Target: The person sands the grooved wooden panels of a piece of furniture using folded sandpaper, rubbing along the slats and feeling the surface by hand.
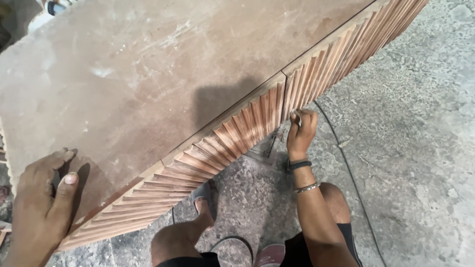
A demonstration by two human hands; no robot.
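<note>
the left hand (pixel 42 200) lies palm down on the dusty top (pixel 148 74) of a wooden cabinet, at its near left corner, fingers spread flat and thumb stretched along the edge; it grips nothing. the right hand (pixel 301 132) is below the front edge of the top, pressed against the ribbed cabinet front (pixel 232 136), just beside the narrow seam where two fluted panels (pixel 326 64) meet. its fingers are curled tight, pinching a small pale object (pixel 297 117) against the ribs; what the object is cannot be told at this size. the wrist carries a dark band (pixel 299 165) and a thin metal bangle (pixel 307 187).

the fluted front runs in a slant from the lower left to the upper right corner, its reddish slats upright and close together. under it is a rough concrete floor (pixel 420 123). a thin dark cable (pixel 346 163) trails over the floor just right of the right forearm. the person's knees and a foot in a sandal (pixel 204 195) show below the cabinet, with a second shoe (pixel 269 254) at the bottom edge.
</note>
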